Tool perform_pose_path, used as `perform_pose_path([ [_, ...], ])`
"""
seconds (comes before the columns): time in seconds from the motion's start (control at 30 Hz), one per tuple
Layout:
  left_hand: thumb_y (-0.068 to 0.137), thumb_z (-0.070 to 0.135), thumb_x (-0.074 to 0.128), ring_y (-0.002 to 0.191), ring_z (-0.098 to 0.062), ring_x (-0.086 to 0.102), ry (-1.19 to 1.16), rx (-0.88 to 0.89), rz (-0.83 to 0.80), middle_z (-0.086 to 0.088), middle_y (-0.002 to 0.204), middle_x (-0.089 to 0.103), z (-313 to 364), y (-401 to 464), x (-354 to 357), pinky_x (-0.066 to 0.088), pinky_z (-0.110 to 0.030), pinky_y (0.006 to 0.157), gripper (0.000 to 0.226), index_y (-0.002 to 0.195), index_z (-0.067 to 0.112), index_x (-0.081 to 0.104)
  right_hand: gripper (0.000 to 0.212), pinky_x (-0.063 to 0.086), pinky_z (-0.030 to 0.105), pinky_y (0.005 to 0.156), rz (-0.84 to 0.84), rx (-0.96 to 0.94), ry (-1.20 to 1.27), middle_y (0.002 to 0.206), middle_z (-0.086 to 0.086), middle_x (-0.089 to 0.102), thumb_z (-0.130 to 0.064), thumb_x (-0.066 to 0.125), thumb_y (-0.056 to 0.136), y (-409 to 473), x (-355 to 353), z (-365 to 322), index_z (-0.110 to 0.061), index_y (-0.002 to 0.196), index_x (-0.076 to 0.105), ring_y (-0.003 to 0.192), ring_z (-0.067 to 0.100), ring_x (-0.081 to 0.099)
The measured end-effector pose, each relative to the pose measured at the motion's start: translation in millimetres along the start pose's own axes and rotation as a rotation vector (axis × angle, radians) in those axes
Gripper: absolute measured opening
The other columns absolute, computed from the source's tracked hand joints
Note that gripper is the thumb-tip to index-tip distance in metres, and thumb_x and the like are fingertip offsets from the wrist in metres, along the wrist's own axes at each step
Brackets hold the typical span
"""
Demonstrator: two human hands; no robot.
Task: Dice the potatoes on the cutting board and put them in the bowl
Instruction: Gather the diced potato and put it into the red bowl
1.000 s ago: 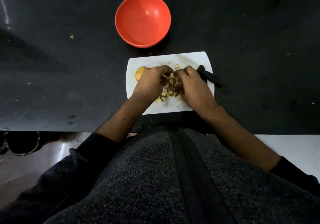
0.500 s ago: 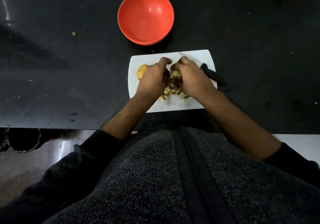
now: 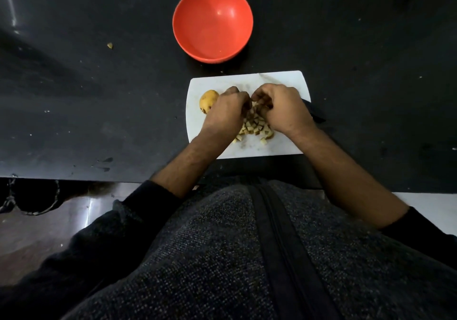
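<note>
On the white rectangular plastic cutting board [image 3: 284, 146], both hands cup a heap of small pale potato cubes [image 3: 254, 128]; the left hand [image 3: 226, 114] and right hand [image 3: 284, 108] curl their fingers around it. A whole yellow potato [image 3: 207, 98] lies just left. The round glossy red bowl [image 3: 212, 24] sits beyond on the matte black table [image 3: 99, 97].

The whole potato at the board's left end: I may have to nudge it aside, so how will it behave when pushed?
The whole potato looks rounded, so it would probably roll or wobble rather than slide on the smooth white cutting board. It seems firm and unlikely to deform. It lies close to the board's left edge, so a leftward push might send it onto the black counter.
</note>
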State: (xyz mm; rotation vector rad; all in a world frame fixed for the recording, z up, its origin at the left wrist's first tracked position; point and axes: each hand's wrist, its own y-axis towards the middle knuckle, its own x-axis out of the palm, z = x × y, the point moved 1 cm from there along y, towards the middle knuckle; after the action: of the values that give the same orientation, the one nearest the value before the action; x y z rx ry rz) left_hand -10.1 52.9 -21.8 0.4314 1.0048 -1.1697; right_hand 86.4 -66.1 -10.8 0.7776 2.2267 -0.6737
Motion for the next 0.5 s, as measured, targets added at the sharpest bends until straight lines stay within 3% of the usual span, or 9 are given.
perform_pose_path([
  [0.07,0.09,-0.001,0.055,0.093,-0.024,0.062,-0.016,0.001,0.009,-0.007,0.104,0.064,1,-1,0,0.053,-0.04,0.081,0.023,0.104,0.01,0.07,0.027,0.051,0.019,0.086,0.032,-0.02,-0.032,0.103,-0.006,0.072,-0.007,0.061,0.092,-3,-2,0,-0.021,0.113,0.071,0.094,0.007,0.067],
  [0.17,0.091,-0.001,0.051,0.093,-0.021,0.063,-0.088,-0.018,0.047,-0.005,0.103,0.068,1,-4,-1,0.055,-0.042,0.078,0.024,0.108,0.011,0.065,0.04,0.052,0.027,0.095,0.013,-0.071,-0.136,0.116,-0.001,0.07,0.003,0.056,0.092,-9,-4,0,-0.02,0.122,0.068,0.106,0.014,0.066],
  [0.27,0.092,-0.002,0.055,0.091,-0.016,0.065,-0.146,-0.019,0.028,-0.001,0.104,0.07,-1,-8,-5,0.057,-0.036,0.071,0.029,0.114,0.014,0.063,0.05,0.051,0.03,0.097,-0.02,-0.096,-0.182,0.123,0.0,0.067,0.011,0.054,0.089,-18,-7,5,-0.019,0.127,0.065,0.113,0.017,0.062],
  [0.37,0.09,-0.002,0.062,0.09,-0.011,0.065,-0.125,-0.029,0.001,0.005,0.111,0.069,-3,-14,-9,0.057,-0.036,0.065,0.035,0.118,0.02,0.064,0.057,0.049,0.022,0.099,-0.044,-0.071,-0.048,0.123,-0.003,0.067,0.013,0.054,0.086,-28,-9,13,-0.021,0.132,0.061,0.113,0.008,0.062],
  [0.5,0.083,0.009,0.077,0.09,-0.012,0.059,-0.134,-0.039,0.015,0.005,0.116,0.064,-8,-27,-13,0.056,-0.041,0.076,0.044,0.123,0.021,0.063,0.046,0.044,0.005,0.086,0.069,-0.083,0.019,0.11,-0.003,0.068,0.002,0.066,0.088,-32,-10,21,-0.018,0.129,0.061,0.098,0.002,0.063],
])
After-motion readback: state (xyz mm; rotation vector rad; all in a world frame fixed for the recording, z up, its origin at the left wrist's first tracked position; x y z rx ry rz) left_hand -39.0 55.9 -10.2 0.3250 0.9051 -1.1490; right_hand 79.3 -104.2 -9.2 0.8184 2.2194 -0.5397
